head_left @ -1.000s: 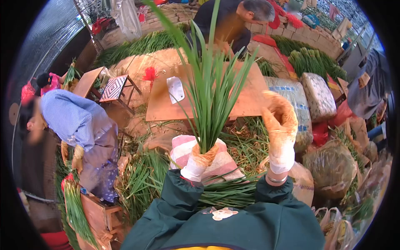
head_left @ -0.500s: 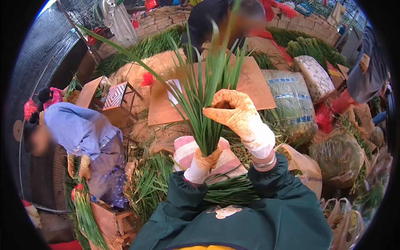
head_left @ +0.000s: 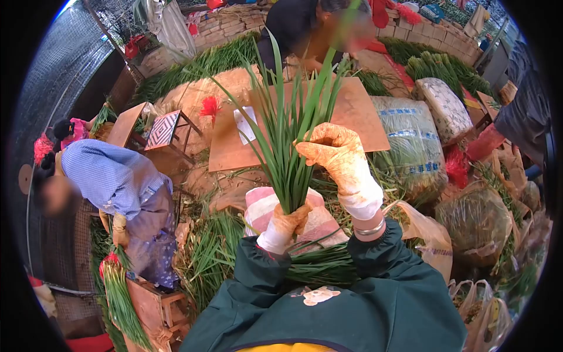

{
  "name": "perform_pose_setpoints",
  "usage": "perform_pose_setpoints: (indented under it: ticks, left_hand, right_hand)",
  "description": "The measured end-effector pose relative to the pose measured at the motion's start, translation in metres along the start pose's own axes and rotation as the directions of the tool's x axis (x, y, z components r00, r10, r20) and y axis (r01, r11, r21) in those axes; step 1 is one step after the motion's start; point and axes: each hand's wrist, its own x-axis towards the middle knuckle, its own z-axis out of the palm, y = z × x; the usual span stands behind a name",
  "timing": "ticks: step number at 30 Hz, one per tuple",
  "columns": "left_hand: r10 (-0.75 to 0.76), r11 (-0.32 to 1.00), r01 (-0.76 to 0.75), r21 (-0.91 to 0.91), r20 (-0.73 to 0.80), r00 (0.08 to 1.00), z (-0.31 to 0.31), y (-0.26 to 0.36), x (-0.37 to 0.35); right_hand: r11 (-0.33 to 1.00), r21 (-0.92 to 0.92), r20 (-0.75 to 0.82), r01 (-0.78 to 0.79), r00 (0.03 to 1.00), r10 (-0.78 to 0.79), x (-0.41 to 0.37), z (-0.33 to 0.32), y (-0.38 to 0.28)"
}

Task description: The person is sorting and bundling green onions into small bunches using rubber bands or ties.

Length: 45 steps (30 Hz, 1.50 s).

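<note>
My left hand (head_left: 288, 226), in a stained whitish glove, is closed around the lower end of a bunch of garlic chives (head_left: 291, 170). The long flat leaves stand upright and fan out at the top. My right hand (head_left: 335, 154), gloved too, is at the right side of the bunch with thumb and forefinger pinched at a leaf. Its fingertips partly hide what they grip. Below my hands, a pink-and-white sack (head_left: 319, 226) and more loose chives (head_left: 328, 267) lie across my lap.
Ahead stands a low brown board (head_left: 358, 117) with a white paper (head_left: 244, 125). A person in a checked shirt (head_left: 111, 170) bends at the left near a tied bunch (head_left: 126, 299); another person (head_left: 293, 29) works opposite. Wrapped bales (head_left: 410, 146) sit at the right, cut greens (head_left: 217, 252) at the left.
My right hand has moved slightly right along the leaves, still pinched. A long leaf that stuck out to the upper left has swung inward. The left hand keeps its hold.
</note>
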Motion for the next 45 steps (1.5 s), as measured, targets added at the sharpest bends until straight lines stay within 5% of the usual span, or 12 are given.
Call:
perform_pose_setpoints:
  ticks: [4, 9, 11, 14, 17, 19, 22, 25, 32, 37, 43, 45]
  left_hand:
    - [-0.007, 1.000, 0.007, -0.016, 0.000, 1.000, -0.003, -0.003, -0.001]
    - [-0.011, 1.000, 0.011, -0.009, -0.044, 0.999, -0.010, -0.010, -0.001]
    - [-0.016, 1.000, 0.017, 0.011, -0.069, 0.997, -0.013, -0.013, -0.002]
    - [0.006, 1.000, -0.005, 0.016, -0.056, 0.998, -0.017, -0.019, -0.002]
    - [0.022, 1.000, -0.023, -0.016, -0.049, 0.999, -0.018, -0.020, -0.003]
    - [0.004, 1.000, -0.006, -0.020, -0.069, 0.998, -0.024, -0.025, -0.004]
    - [0.021, 1.000, -0.021, 0.020, -0.044, 0.999, -0.024, -0.019, -0.006]
    - [0.040, 0.999, -0.040, 0.026, 0.001, 0.999, -0.022, -0.015, -0.005]
    - [0.086, 0.984, -0.079, 0.158, -0.038, 0.996, -0.012, -0.006, -0.010]
    - [0.063, 0.990, -0.057, 0.131, -0.041, 0.997, -0.015, -0.011, -0.009]
    - [0.060, 0.985, -0.051, 0.167, -0.053, 0.997, -0.011, -0.011, -0.008]
    - [0.082, 0.979, -0.063, 0.195, -0.091, 0.992, -0.012, -0.013, -0.008]
  right_hand:
    - [0.997, 0.067, -0.006, -0.037, 0.999, 0.037, 0.000, 0.000, -0.001]
    - [0.969, 0.088, -0.127, 0.230, 0.968, -0.218, 0.004, -0.004, 0.006]
    - [0.968, 0.003, -0.146, 0.250, 0.958, -0.247, 0.003, -0.006, 0.006]
    - [0.824, -0.456, -0.183, 0.336, 0.871, -0.456, 0.005, -0.010, 0.012]
    - [0.869, 0.369, -0.444, 0.330, 0.884, -0.148, 0.020, -0.022, 0.012]
    - [0.809, 0.378, -0.441, 0.450, 0.856, -0.270, 0.027, -0.051, 0.008]
    - [0.943, -0.312, -0.223, 0.111, 0.957, -0.186, 0.001, -0.095, -0.001]
    - [0.880, -0.469, -0.264, 0.078, 0.938, -0.224, -0.020, -0.079, -0.005]
    - [0.831, -0.462, -0.057, 0.309, 0.925, -0.376, -0.001, -0.006, -0.034]
    - [0.712, -0.651, -0.148, 0.264, 0.876, -0.460, 0.031, -0.010, -0.018]
    - [0.967, -0.189, -0.117, 0.168, 0.974, -0.192, 0.040, -0.018, -0.006]
    - [0.704, -0.590, -0.137, 0.394, 0.811, -0.569, 0.038, -0.016, -0.002]
